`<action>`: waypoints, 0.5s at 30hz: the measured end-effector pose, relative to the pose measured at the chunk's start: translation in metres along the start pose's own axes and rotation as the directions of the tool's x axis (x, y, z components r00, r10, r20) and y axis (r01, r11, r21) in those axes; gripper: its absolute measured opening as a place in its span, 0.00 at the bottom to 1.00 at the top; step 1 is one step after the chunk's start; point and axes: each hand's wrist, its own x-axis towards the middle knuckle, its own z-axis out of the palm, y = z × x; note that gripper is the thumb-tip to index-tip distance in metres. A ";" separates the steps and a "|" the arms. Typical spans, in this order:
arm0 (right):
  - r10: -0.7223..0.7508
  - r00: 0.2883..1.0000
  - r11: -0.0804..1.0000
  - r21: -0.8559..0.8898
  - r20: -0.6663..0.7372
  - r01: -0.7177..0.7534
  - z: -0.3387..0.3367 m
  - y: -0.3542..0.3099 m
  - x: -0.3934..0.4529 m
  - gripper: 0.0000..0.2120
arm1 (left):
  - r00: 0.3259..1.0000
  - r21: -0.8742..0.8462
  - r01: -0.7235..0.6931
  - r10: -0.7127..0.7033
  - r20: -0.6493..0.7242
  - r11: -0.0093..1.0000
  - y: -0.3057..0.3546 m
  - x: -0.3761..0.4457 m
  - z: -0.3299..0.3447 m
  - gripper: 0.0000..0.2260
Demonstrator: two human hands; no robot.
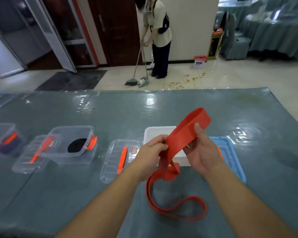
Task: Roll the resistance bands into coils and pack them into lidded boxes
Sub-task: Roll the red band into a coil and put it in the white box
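A long red resistance band [184,134] is held above the table by both hands. My left hand [151,152] pinches it near the middle, with fingers curled round the strip. My right hand [201,150] grips the upper looped end, thumb on top. The band's lower part hangs down and lies in a loose loop [177,210] on the table. A clear box [72,145] with orange latches holds a black coiled band [77,145]. Its clear lid [33,154] leans beside it. Another clear lid [118,160] lies flat. A white box [155,133] sits behind my hands.
A blue lid [230,155] lies right of the white box. A clear box [4,139] with a purple band stands at the far left. The table [127,107] has a shiny teal cover. Beyond the table, a person [157,35] sweeps the floor.
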 end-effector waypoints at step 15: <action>-0.548 0.834 0.587 -0.681 0.063 0.437 0.111 -0.026 -0.028 0.13 | 0.905 0.288 -0.407 0.425 0.000 0.867 0.106 0.013 -0.038 0.17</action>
